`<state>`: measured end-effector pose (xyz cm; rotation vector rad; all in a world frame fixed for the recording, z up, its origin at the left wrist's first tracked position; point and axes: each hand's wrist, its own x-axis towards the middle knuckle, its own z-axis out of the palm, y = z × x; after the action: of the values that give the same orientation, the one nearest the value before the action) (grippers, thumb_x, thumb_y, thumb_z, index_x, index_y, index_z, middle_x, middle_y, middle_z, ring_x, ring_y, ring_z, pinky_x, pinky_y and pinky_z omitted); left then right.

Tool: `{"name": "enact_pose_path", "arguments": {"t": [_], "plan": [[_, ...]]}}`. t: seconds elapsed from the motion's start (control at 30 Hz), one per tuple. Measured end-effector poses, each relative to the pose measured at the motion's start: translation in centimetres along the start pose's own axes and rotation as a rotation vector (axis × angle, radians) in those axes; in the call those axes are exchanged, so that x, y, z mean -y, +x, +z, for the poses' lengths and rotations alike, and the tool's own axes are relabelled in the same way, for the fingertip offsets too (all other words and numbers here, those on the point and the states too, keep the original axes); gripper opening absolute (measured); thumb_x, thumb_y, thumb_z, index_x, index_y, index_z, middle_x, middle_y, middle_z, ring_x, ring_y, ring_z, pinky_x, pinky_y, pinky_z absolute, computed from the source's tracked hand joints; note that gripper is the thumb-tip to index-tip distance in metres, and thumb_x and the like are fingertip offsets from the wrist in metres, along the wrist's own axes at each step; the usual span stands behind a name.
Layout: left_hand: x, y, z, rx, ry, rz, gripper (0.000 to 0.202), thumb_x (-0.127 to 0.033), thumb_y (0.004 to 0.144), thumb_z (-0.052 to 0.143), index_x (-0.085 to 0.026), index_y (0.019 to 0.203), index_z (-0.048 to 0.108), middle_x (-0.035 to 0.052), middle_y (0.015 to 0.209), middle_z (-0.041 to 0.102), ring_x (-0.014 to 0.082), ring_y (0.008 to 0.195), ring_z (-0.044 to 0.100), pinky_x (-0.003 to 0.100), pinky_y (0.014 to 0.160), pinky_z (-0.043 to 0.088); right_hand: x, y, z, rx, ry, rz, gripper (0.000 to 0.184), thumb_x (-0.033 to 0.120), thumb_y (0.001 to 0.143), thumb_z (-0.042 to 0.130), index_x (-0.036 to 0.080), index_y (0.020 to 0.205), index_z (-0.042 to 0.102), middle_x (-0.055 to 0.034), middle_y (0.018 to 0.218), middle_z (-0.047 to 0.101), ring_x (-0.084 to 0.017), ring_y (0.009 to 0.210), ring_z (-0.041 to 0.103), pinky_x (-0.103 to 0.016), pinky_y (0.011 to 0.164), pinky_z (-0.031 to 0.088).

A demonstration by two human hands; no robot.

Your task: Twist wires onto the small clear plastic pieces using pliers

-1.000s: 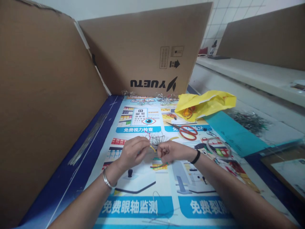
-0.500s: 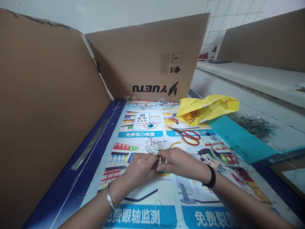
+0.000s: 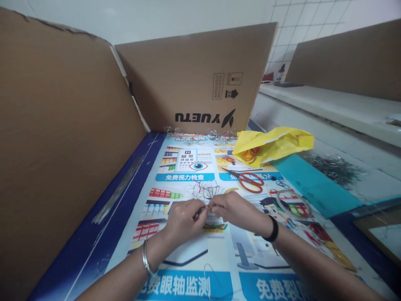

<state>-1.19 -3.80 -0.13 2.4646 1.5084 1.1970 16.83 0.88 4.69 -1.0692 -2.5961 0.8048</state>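
Observation:
My left hand (image 3: pixel 184 218) and my right hand (image 3: pixel 233 208) meet fingertip to fingertip over a printed poster (image 3: pixel 188 267). Both are closed in a pinch on a small thin piece between them, too small to name. A tangle of thin metal wires (image 3: pixel 205 190) lies just beyond the fingers. Coloured rubber bands (image 3: pixel 214 227) lie on the poster under my right hand. A silver bangle is on my left wrist, a black band on my right.
Red-handled scissors (image 3: pixel 249 180) lie beyond my right hand, with a yellow plastic bag (image 3: pixel 272 142) holding orange bands behind them. Cardboard walls stand at the left (image 3: pixel 62 138) and the back (image 3: pixel 194 79). A roll of clear tape (image 3: pixel 291 203) and a wire pile (image 3: pixel 335 165) lie at the right.
My hands drew closer together, from slightly apart with a yellow band between them to fingertips touching. The view shifted slightly.

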Motion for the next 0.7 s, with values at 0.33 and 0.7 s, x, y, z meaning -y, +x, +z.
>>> {"name": "enact_pose_path", "arguments": {"t": [0.33, 0.7], "plan": [[3.2, 0.9, -0.9, 0.069, -0.199, -0.645, 0.022, -0.040, 0.079, 0.053, -0.020, 0.071, 0.048, -0.0054, 0.055, 0.052, 0.0109, 0.050, 0.048, 0.021, 0.048, 0.032, -3.0, 1.5, 1.3, -0.244, 0.000, -0.039, 0.024, 0.018, 0.087, 0.045, 0.020, 0.075, 0.065, -0.0055, 0.101, 0.067, -0.019, 0.115, 0.052, -0.031, 0.091, 0.042], [2.5, 0.4, 0.3, 0.109, -0.192, -0.684, 0.032, -0.046, 0.076, 0.053, -0.019, 0.061, 0.057, -0.0030, 0.051, 0.054, 0.0120, 0.050, 0.049, 0.021, 0.047, 0.030, -4.0, 2.4, 2.0, -0.272, 0.140, -0.073, 0.016, 0.018, 0.084, 0.049, 0.018, 0.074, 0.062, -0.0040, 0.084, 0.064, -0.015, 0.082, 0.059, -0.027, 0.075, 0.044]]}}
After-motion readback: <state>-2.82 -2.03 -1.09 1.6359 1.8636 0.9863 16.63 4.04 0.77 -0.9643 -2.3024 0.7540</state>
